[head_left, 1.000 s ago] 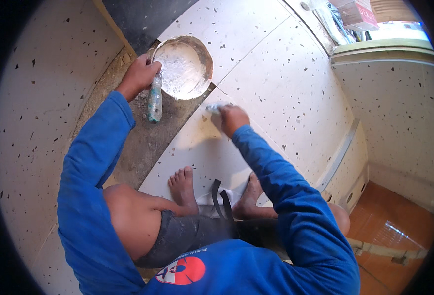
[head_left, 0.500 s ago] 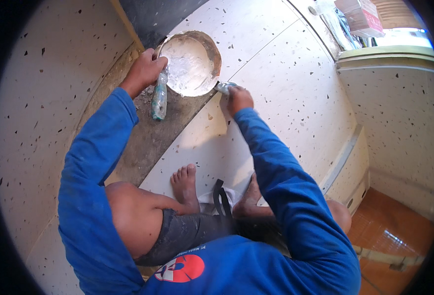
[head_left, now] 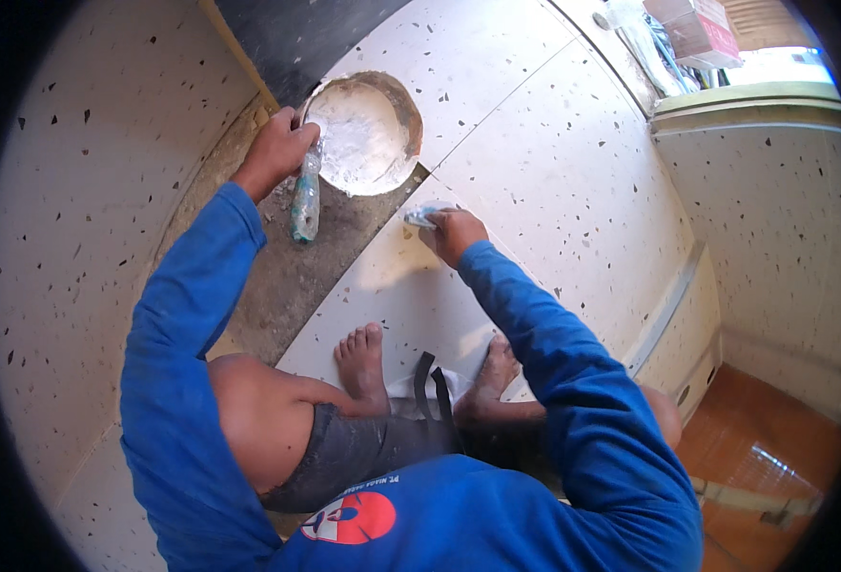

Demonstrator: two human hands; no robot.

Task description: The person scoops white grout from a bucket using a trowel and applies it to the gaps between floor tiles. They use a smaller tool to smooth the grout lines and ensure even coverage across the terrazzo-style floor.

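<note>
A round bowl (head_left: 415,114) of white paste or powder stands at the far edge of the bare grey strip of floor. My left hand (head_left: 282,148) is closed on the bowl's left rim. Beside its thumb, a tool handle (head_left: 305,205) smeared white and teal slants down toward me from the rim; its other end is hidden. Over the speckled white tile (head_left: 392,267) to the right, my right hand (head_left: 456,234) pinches a small pale bluish-white piece (head_left: 422,216), too small to identify. I cannot tell whether that piece touches the tile.
My bare feet (head_left: 360,357) rest on the tile close to me, with a black strap (head_left: 425,381) between them. Speckled panels (head_left: 106,172) rise at left and right. A carton (head_left: 695,29) sits on a ledge at the far right, above an orange-brown floor (head_left: 764,448).
My right hand has drawn back toward me with the pale piece, from beside the bowl at the tile's corner to over the tile. My left hand keeps its hold on the rim.
</note>
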